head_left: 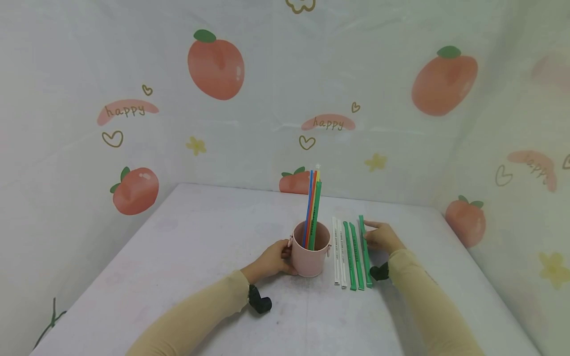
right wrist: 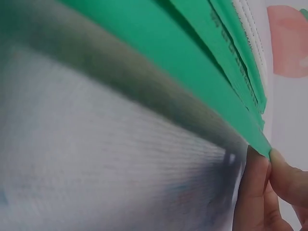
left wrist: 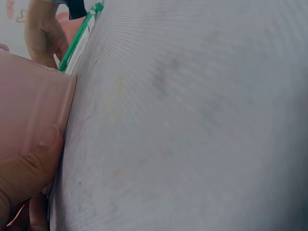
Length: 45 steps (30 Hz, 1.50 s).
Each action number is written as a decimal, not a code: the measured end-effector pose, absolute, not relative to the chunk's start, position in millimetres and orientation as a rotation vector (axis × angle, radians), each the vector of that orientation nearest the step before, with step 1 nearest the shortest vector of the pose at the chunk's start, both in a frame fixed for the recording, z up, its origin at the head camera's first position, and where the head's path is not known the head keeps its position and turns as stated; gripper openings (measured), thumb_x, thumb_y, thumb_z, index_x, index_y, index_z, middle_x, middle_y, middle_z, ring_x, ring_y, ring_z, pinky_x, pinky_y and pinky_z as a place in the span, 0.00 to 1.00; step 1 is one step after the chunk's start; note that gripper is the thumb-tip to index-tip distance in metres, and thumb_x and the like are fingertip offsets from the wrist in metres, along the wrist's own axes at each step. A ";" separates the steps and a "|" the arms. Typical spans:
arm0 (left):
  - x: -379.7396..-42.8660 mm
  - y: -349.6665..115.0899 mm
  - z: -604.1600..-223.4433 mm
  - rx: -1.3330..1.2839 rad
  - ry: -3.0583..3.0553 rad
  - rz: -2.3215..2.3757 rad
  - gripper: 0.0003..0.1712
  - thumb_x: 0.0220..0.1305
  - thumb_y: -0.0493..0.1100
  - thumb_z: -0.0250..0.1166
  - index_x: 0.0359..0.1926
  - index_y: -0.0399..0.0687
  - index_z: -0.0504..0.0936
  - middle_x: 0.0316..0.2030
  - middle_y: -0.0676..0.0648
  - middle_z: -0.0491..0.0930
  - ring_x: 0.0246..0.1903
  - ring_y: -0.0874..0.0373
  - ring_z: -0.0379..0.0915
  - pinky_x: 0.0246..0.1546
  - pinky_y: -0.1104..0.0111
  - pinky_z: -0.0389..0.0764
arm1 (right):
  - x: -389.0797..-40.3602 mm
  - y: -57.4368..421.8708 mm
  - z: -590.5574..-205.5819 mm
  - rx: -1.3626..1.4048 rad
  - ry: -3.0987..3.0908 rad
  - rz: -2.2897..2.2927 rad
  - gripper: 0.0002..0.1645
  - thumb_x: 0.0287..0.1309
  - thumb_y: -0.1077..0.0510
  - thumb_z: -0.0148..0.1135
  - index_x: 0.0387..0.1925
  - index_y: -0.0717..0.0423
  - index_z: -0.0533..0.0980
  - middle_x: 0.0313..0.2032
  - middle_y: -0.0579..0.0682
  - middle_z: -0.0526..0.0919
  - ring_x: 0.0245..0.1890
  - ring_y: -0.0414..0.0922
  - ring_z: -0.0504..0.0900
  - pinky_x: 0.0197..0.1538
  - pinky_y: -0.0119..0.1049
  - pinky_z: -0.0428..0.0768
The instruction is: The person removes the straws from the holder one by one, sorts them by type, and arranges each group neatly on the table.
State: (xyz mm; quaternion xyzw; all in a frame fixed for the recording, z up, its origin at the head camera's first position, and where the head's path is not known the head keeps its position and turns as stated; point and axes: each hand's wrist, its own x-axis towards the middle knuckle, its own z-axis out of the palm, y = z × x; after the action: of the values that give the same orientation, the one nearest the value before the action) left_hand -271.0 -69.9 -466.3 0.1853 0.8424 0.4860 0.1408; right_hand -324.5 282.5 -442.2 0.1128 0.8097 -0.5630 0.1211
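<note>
A small pink bucket with little side handles stands upright on the table. My left hand grips its left side; in the left wrist view the thumb lies along the bucket's wall near its base. Blue, red and yellow straws and a green paper-wrapped straw lean inside the bucket. To the right, my right hand pinches the upper part of the outermost green wrapped straw between thumb and finger. The right wrist view shows that same straw with its end between the fingertips.
Two white wrapped straws and two more green wrapped straws lie side by side between the bucket and my right hand. A fruit-patterned curtain hangs behind the white table. Dark wrist devices sit at both cuffs.
</note>
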 end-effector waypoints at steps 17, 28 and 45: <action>-271.3 -70.0 -464.5 0.548 2.438 1.387 0.44 0.43 0.33 0.78 0.63 0.36 0.68 0.58 0.38 0.73 0.59 0.42 0.71 0.63 0.55 0.74 | -309.7 264.8 -432.6 0.426 2.417 -1.533 0.39 0.61 0.71 0.57 0.72 0.59 0.55 0.41 0.55 0.78 0.32 0.40 0.80 0.41 0.33 0.86; -271.2 -70.1 -463.7 0.545 2.440 1.381 0.45 0.44 0.33 0.78 0.64 0.36 0.68 0.57 0.39 0.73 0.59 0.43 0.71 0.63 0.55 0.74 | -309.9 261.3 -431.8 0.463 2.429 -1.504 0.39 0.61 0.71 0.58 0.71 0.59 0.57 0.44 0.59 0.79 0.33 0.41 0.80 0.40 0.34 0.86; -272.2 -69.6 -465.3 0.541 2.450 1.372 0.46 0.43 0.34 0.78 0.64 0.35 0.67 0.58 0.39 0.74 0.59 0.43 0.72 0.63 0.55 0.74 | -318.5 262.6 -439.7 0.478 2.446 -1.486 0.37 0.60 0.71 0.58 0.70 0.61 0.61 0.47 0.60 0.79 0.33 0.42 0.82 0.41 0.35 0.87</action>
State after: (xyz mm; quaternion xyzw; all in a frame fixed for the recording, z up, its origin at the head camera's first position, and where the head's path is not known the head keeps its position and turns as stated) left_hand -272.2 -69.6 -465.3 0.1874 0.8482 0.4750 0.1406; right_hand -318.5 262.6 -439.7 0.1637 0.8370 -0.5083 0.1197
